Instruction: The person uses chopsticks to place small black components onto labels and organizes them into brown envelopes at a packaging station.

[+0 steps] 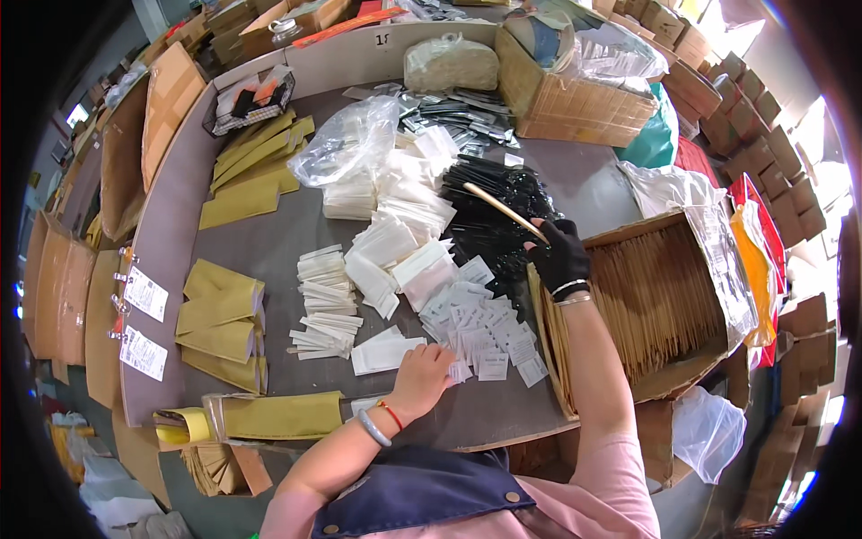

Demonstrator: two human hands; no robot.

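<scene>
My left hand (424,377) is bare, its fingers together on a small white printed packet (460,371) at the near edge of a spread of similar packets (483,325). Beside it lie flat white packets (386,351). In a black fingerless glove, my right hand (559,251) grips one end of a long, thin tan strip (505,212); whether it is a stick or an envelope seen edge-on I cannot tell. That strip slants over a heap of shiny black slender items (489,202). Below the right wrist stands an open carton (718,346) packed with upright brown envelopes (648,310).
White packets (395,242) pile up mid-table, with a clear plastic bag (348,142) behind. Yellow-brown envelopes (220,328) lie in stacks at left and along the near edge. A cardboard box (575,103), a wrapped bundle (451,63) and a wire basket (251,103) stand at the back.
</scene>
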